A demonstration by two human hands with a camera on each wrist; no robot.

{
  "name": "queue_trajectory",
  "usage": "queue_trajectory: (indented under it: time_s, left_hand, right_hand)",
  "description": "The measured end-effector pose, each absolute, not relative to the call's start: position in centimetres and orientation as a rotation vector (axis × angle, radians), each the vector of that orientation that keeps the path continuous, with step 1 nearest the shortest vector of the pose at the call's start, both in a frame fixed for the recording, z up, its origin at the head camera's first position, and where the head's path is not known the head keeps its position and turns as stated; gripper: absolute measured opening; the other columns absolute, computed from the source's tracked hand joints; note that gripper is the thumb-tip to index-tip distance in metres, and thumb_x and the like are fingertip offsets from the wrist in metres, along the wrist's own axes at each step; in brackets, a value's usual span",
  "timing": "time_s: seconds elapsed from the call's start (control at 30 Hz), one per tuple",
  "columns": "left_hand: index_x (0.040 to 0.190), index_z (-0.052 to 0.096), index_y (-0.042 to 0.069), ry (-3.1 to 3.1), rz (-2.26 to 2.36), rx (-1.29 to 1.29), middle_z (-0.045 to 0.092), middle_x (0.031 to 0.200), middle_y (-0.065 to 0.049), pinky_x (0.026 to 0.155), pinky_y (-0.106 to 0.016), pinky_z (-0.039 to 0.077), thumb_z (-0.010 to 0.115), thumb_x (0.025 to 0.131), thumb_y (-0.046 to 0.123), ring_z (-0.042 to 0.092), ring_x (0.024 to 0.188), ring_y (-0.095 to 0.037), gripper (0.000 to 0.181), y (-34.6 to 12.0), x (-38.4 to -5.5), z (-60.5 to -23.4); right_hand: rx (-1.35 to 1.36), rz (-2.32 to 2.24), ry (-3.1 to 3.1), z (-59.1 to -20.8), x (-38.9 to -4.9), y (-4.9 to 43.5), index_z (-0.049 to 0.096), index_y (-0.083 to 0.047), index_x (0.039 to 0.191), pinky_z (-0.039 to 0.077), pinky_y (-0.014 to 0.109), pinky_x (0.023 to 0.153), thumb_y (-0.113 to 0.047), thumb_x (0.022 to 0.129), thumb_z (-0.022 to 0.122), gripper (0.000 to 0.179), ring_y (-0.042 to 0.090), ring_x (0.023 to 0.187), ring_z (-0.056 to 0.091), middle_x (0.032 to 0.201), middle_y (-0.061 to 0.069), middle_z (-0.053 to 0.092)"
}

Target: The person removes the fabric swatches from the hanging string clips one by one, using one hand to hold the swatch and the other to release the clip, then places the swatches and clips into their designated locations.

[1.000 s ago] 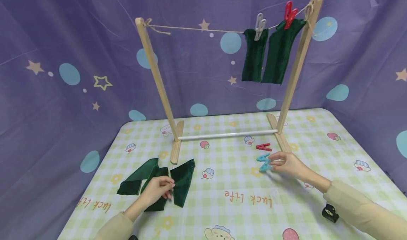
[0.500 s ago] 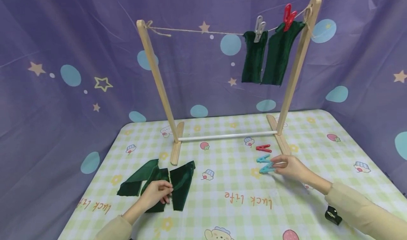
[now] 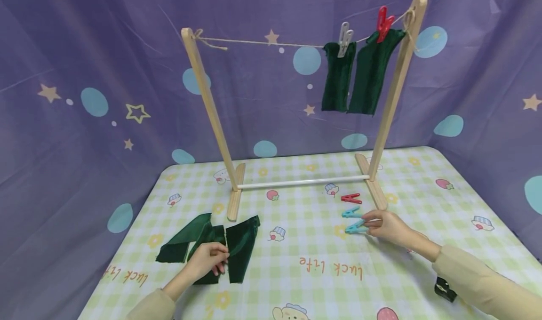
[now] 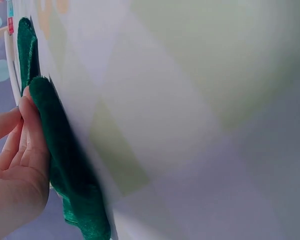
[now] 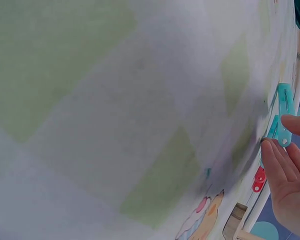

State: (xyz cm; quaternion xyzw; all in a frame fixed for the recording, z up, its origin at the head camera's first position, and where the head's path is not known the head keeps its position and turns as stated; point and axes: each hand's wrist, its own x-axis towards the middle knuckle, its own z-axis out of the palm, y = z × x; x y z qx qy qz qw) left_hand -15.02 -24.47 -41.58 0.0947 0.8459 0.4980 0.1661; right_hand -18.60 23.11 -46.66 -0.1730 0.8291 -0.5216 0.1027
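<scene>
My left hand (image 3: 206, 260) is over the dark green cloth pieces on the left of the table, its thumb and fingertips pinching the left edge of the right-hand cloth piece (image 3: 243, 249). In the left wrist view another green cloth piece (image 4: 65, 145) lies beside the fingers. Part of the middle cloth piece (image 3: 216, 234) is hidden under the hand; a folded cloth piece (image 3: 186, 235) lies at far left. My right hand (image 3: 389, 227) holds a light-blue clothespin (image 5: 286, 102) between thumb and fingers, low over the table. Behind it lie a second light-blue clothespin (image 3: 351, 212) and a red clothespin (image 3: 351, 198).
A wooden rack with a left post (image 3: 209, 103), a right post (image 3: 398, 84) and a white crossbar (image 3: 302, 182) stands behind. From its string (image 3: 262, 42) hang two green cloth pieces, under a grey clothespin (image 3: 345, 40) and a red clothespin (image 3: 384, 24).
The right-hand cloth piece has shifted slightly, its lower end swinging a little left and flattening, while my left hand drew back a bit. My right hand and its clothespin have moved slightly right and nearer.
</scene>
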Motion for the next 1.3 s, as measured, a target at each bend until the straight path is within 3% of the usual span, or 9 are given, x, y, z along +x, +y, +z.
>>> queue_trajectory:
  time_s: [0.33, 0.77, 0.87, 1.03, 1.13, 1.3]
  left_hand:
    - [0.094, 0.054, -0.017, 2.404, 1.460, 0.268, 0.063, 0.074, -0.018, 0.045, -0.036, 0.050, 0.052, 0.085, -0.002, 0.060, 0.053, -0.026, 0.017, -26.0, -16.0, -44.2]
    - [0.099, 0.057, -0.013, 2.602, 1.426, 0.317, 0.063, 0.081, -0.020, 0.052, -0.028, 0.052, 0.053, 0.085, 0.000, 0.060, 0.057, -0.022, 0.020, -25.3, -17.4, -40.8]
    - [0.101, 0.057, -0.012, 2.624, 1.409, 0.355, 0.064, 0.081, -0.018, 0.054, -0.029, 0.052, 0.054, 0.086, 0.003, 0.061, 0.060, -0.023, 0.021, -24.6, -18.3, -40.0]
    - [0.103, 0.058, -0.008, 2.649, 1.406, 0.425, 0.064, 0.084, -0.017, 0.057, -0.031, 0.052, 0.054, 0.087, 0.006, 0.061, 0.065, -0.020, 0.022, -23.3, -19.5, -38.5]
    - [0.103, 0.058, -0.009, 2.643, 1.417, 0.471, 0.063, 0.086, -0.019, 0.059, -0.028, 0.051, 0.053, 0.087, 0.004, 0.061, 0.070, -0.026, 0.021, -22.0, -19.8, -36.7]
    - [0.103, 0.059, -0.007, 2.642, 1.436, 0.534, 0.063, 0.089, -0.021, 0.060, -0.026, 0.051, 0.054, 0.088, 0.007, 0.060, 0.072, -0.030, 0.021, -20.4, -21.1, -35.5]
  right_hand:
    - [-0.533, -1.482, 2.510, -46.5, -18.5, 23.2, 0.051, 0.017, 0.109, 0.052, 0.027, 0.071, 0.006, 0.076, 0.061, 0.036, 0.042, 0.097, 0.055, 0.108, 0.033, 0.053]
    - [-0.570, -1.475, 2.563, -42.1, -19.5, 24.2, 0.051, 0.012, 0.113, 0.051, 0.026, 0.074, -0.004, 0.082, 0.060, 0.036, 0.038, 0.098, 0.055, 0.111, 0.030, 0.053]
    - [-0.580, -1.491, 2.581, -40.7, -20.0, 24.2, 0.052, 0.009, 0.113, 0.052, 0.028, 0.071, -0.007, 0.083, 0.061, 0.036, 0.035, 0.096, 0.058, 0.110, 0.029, 0.054]
    - [-0.595, -1.473, 2.668, -38.4, -20.9, 24.1, 0.056, 0.005, 0.112, 0.051, 0.024, 0.069, -0.011, 0.083, 0.061, 0.033, 0.015, 0.090, 0.062, 0.107, 0.022, 0.059]
    - [-0.614, -1.484, 2.719, -36.9, -21.3, 24.1, 0.057, 0.003, 0.110, 0.050, 0.021, 0.070, -0.013, 0.084, 0.061, 0.031, 0.006, 0.087, 0.061, 0.105, 0.021, 0.060]
    - [-0.661, -1.533, 2.780, -33.9, -21.7, 23.9, 0.057, 0.005, 0.110, 0.049, 0.017, 0.070, -0.011, 0.084, 0.061, 0.030, 0.001, 0.085, 0.060, 0.103, 0.020, 0.061]
